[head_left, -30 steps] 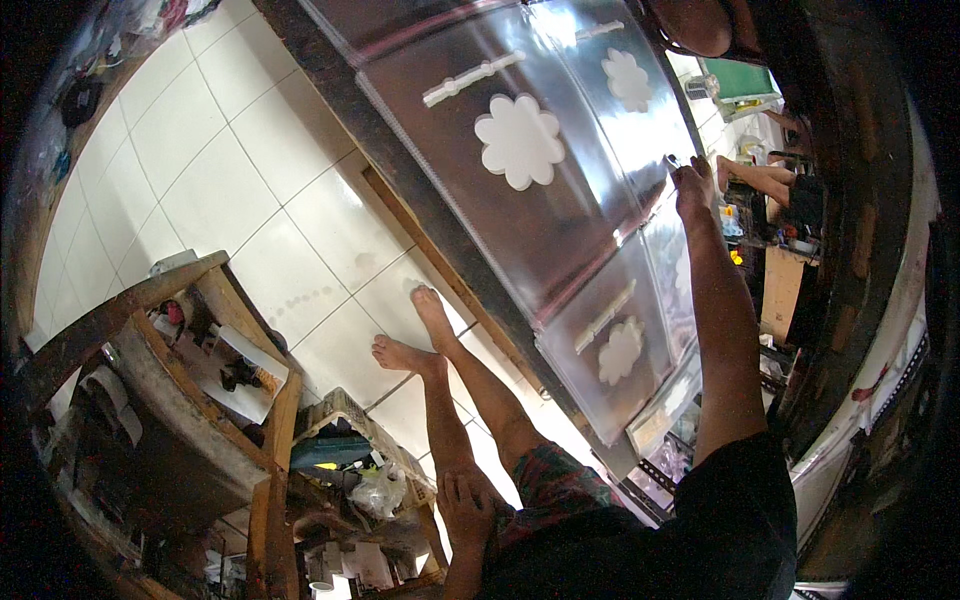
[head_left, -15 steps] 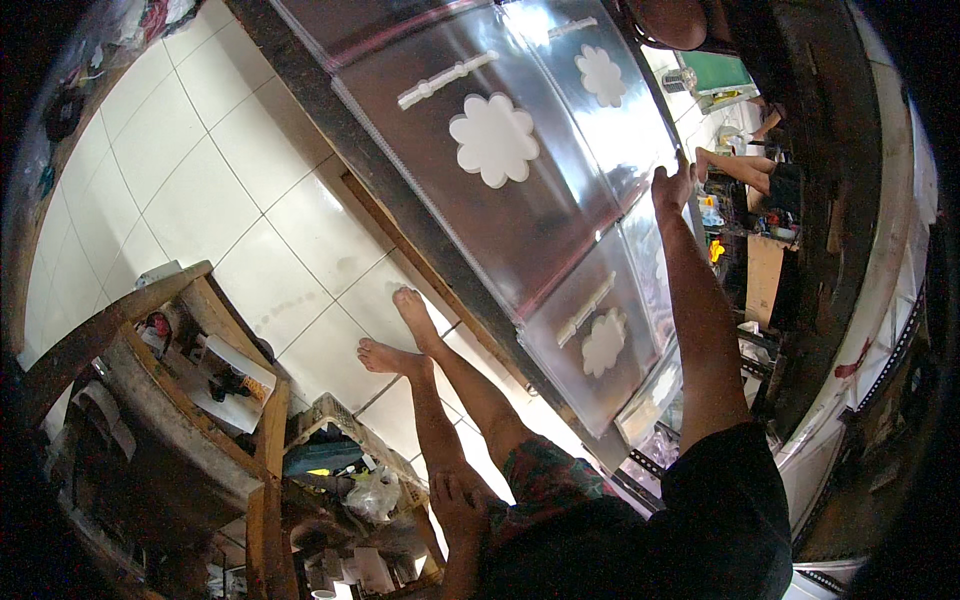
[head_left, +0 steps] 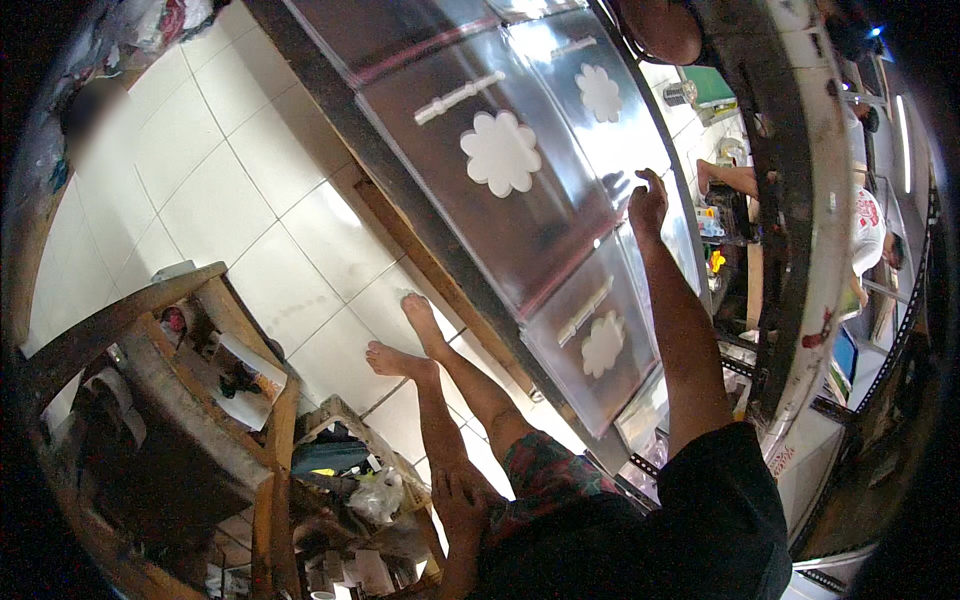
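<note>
Shiny clear plastic sheets (head_left: 420, 160) lie side by side on a long dark table. They bear white flower shapes (head_left: 500, 153) and narrow white bars (head_left: 460, 97). My right hand (head_left: 650, 205) is over the bright, glaring part of the sheets at their right side. Its fingers are loosely bent and apart, with nothing visible in them; whether it touches the plastic I cannot tell. My left hand (head_left: 460, 500) rests on my leg, fingers spread, holding nothing.
A wooden-framed shelf unit (head_left: 180, 390) with odds and ends stands at the left. Beside it is a basket (head_left: 330, 420) with a plastic bag. White floor tiles (head_left: 270, 250) surround my bare feet. Other people (head_left: 865, 235) sit beyond the table at the right.
My right hand has moved left and slightly down, from the sheets' right edge to over the glaring area. The view has shifted a little, showing more at the right. My left hand stays put.
</note>
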The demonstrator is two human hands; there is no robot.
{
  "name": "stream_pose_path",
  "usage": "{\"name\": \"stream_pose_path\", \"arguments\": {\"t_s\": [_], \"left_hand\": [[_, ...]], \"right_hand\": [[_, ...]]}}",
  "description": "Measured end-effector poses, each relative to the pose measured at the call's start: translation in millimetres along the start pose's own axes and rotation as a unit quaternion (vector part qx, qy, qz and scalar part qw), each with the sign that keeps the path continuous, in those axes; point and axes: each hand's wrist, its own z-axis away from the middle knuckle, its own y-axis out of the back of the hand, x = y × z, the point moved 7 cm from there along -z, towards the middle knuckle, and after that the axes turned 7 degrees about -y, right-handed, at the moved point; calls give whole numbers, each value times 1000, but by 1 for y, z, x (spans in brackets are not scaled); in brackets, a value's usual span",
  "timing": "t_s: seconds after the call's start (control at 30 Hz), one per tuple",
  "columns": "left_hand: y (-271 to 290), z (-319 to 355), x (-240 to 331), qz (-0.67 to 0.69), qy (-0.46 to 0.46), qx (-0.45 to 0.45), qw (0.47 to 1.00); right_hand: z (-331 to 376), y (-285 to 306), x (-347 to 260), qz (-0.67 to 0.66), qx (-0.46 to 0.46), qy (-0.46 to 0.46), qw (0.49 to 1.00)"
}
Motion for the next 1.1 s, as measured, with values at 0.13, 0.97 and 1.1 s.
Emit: {"name": "stream_pose_path", "arguments": {"t_s": [0.13, 0.97, 1.1], "left_hand": [[2, 4, 8, 10, -1, 28, 1000], [326, 76, 102, 220, -38, 414, 882], [406, 117, 106, 101, -23, 537, 837]], "right_hand": [[36, 11, -77, -96, 34, 35, 994], [289, -53, -202, -172, -705, 67, 685], [235, 55, -280, 3, -673, 12, 740]]}}
